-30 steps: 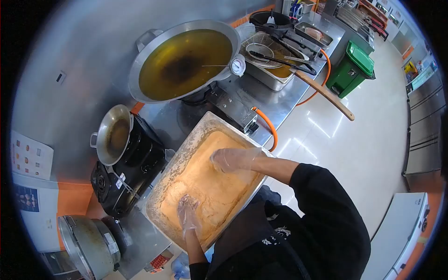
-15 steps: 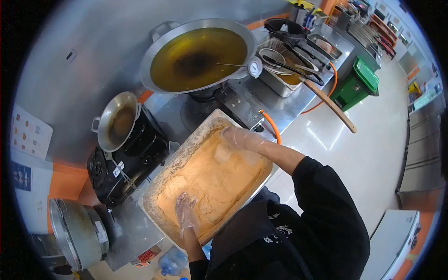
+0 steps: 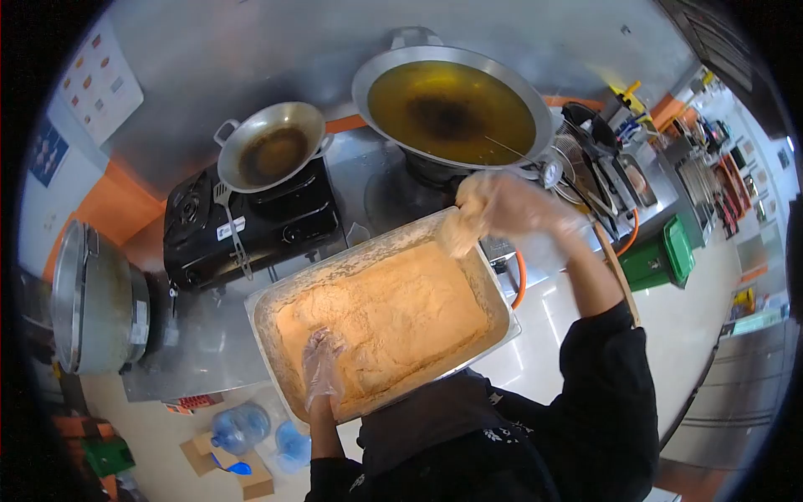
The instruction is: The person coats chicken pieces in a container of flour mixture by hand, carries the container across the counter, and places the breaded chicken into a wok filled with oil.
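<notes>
A deep metal tray (image 3: 272, 339) of pale orange breading flour (image 3: 393, 309) stands in front of me. My right hand (image 3: 523, 209), in a clear plastic glove and blurred by motion, grips a flour-coated piece of chicken (image 3: 464, 219) above the tray's far right corner. The coated piece is lumpy, its exact cut unclear. At the left end of the tray, my left hand (image 3: 322, 368), also gloved, rests in the flour. Its fingertips are coated and partly buried, so I cannot tell whether they hold anything. Behind the tray sits a large wok of oil (image 3: 452, 109) with a dial thermometer (image 3: 550, 173).
A smaller wok (image 3: 272, 151) sits on a black gas stove (image 3: 251, 226) at the left, with a slotted turner (image 3: 230, 226). Strainers (image 3: 569, 159) and tongs stand at the right. A large pot (image 3: 100, 301), a green bin (image 3: 661, 255) and water bottles (image 3: 240, 427) are around.
My right hand has come up out of the flour, lifting a coated piece of chicken toward the large wok. My left hand stays in the flour. The camera view has turned left.
</notes>
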`<state>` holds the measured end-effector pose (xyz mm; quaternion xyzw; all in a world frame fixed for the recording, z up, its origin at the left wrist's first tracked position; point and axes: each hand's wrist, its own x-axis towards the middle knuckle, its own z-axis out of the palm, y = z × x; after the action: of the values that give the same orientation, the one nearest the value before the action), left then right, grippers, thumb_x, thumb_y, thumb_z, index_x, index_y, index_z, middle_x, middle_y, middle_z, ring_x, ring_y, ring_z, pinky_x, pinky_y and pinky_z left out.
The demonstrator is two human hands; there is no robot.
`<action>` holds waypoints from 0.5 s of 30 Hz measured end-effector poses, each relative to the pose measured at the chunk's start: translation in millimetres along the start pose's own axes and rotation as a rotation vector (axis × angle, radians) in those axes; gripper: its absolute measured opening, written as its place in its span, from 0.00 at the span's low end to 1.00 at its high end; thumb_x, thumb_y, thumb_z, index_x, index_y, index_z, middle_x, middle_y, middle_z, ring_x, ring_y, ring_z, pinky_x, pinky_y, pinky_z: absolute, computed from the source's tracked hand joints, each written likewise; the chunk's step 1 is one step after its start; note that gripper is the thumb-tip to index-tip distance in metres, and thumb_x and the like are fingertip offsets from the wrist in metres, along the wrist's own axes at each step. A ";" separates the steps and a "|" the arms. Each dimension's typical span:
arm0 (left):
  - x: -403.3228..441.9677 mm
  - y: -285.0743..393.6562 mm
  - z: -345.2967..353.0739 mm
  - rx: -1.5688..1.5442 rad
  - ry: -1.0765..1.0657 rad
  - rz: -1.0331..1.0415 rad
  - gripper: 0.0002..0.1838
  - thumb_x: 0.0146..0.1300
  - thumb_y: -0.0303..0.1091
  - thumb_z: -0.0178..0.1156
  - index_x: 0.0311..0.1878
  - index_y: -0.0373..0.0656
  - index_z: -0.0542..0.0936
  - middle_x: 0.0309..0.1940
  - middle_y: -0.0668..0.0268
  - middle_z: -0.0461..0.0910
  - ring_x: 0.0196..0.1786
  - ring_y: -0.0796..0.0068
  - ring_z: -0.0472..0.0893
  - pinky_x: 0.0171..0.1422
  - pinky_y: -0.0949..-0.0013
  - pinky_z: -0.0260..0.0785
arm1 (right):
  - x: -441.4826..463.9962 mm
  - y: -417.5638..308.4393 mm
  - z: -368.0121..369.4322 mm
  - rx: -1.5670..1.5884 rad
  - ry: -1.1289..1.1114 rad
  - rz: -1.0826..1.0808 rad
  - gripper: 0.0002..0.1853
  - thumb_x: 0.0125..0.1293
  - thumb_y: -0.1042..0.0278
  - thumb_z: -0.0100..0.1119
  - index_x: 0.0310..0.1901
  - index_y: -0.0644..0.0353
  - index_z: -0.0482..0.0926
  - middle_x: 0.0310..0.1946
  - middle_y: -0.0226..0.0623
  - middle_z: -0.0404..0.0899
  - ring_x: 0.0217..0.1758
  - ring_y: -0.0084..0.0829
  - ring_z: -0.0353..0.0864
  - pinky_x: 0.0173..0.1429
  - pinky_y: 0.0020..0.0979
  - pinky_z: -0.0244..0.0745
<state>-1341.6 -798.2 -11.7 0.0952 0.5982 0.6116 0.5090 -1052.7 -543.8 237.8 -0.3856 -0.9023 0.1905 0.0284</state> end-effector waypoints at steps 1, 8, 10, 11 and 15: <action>0.9 -0.7 -2.3 0.008 -0.006 0.001 0.12 0.63 0.29 0.53 0.49 0.38 0.71 0.42 0.66 0.72 0.44 0.76 0.75 0.48 0.71 0.72 | 6.0 15.3 -13.2 -0.056 0.119 -0.098 0.13 0.48 0.70 0.62 0.37 0.60 0.78 0.30 0.39 0.79 0.34 0.35 0.79 0.39 0.32 0.75; 14.3 -15.9 -9.9 0.015 0.011 -0.034 0.10 0.63 0.28 0.51 0.48 0.40 0.72 0.41 0.67 0.71 0.41 0.77 0.75 0.46 0.71 0.74 | 62.3 9.6 -106.2 0.105 0.310 0.135 0.11 0.52 0.70 0.56 0.37 0.66 0.78 0.27 0.43 0.78 0.31 0.31 0.79 0.36 0.31 0.73; 18.5 -21.1 -15.6 -0.006 -0.006 -0.042 0.10 0.63 0.28 0.50 0.48 0.40 0.72 0.41 0.67 0.71 0.41 0.77 0.75 0.45 0.71 0.75 | 91.8 20.7 -110.6 -0.216 0.392 0.179 0.11 0.52 0.69 0.55 0.35 0.65 0.79 0.26 0.50 0.79 0.29 0.34 0.80 0.35 0.35 0.73; 16.8 -19.5 -14.4 -0.005 0.002 -0.028 0.10 0.63 0.27 0.50 0.47 0.40 0.72 0.41 0.67 0.71 0.40 0.78 0.75 0.45 0.72 0.75 | 110.9 34.0 -109.5 -0.235 0.333 0.160 0.10 0.52 0.71 0.54 0.33 0.66 0.79 0.26 0.49 0.79 0.30 0.36 0.79 0.36 0.35 0.73; 9.2 -16.2 -15.6 -0.017 0.034 0.004 0.10 0.63 0.27 0.50 0.47 0.39 0.72 0.39 0.67 0.72 0.39 0.78 0.76 0.44 0.71 0.75 | 184.8 111.3 -76.1 -0.420 0.188 0.025 0.07 0.49 0.73 0.54 0.28 0.67 0.79 0.27 0.49 0.80 0.31 0.40 0.79 0.37 0.37 0.72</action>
<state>-1349.0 -805.1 -33.8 0.0814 0.6013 0.6192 0.4984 -1090.9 -318.5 249.9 -0.4101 -0.9108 -0.0378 0.0291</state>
